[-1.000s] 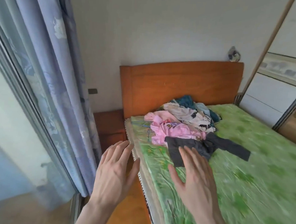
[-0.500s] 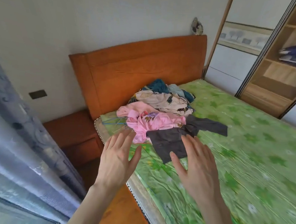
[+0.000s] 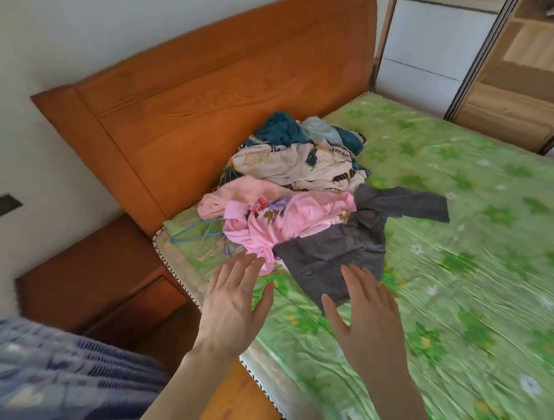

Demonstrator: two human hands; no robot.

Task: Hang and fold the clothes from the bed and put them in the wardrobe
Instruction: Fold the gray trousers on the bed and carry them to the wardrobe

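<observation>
neither hand holds anything: the left hand (image 3: 234, 308) and right hand (image 3: 364, 322) hover flat, fingers straight and spread, palms down, just short of the heap. the grey shirt (image 3: 337, 255) lies nearest, under the right fingertips, its upper part tucked beneath the pink garment (image 3: 288, 223); cream and teal clothes pile behind, by the headboard (image 3: 184, 106), all on the green bed (image 3: 459, 286). thin wire hangers (image 3: 196, 234) poke out beside the pink one. pulling the grey shirt could drag the pink piece along or snag a hanger. the wardrobe (image 3: 530, 79) stands well apart.

glossy wooden headboard (image 3: 230, 109), shiny crinkled bedspread (image 3: 461, 253), matt cloth clothes (image 3: 302, 205)
</observation>
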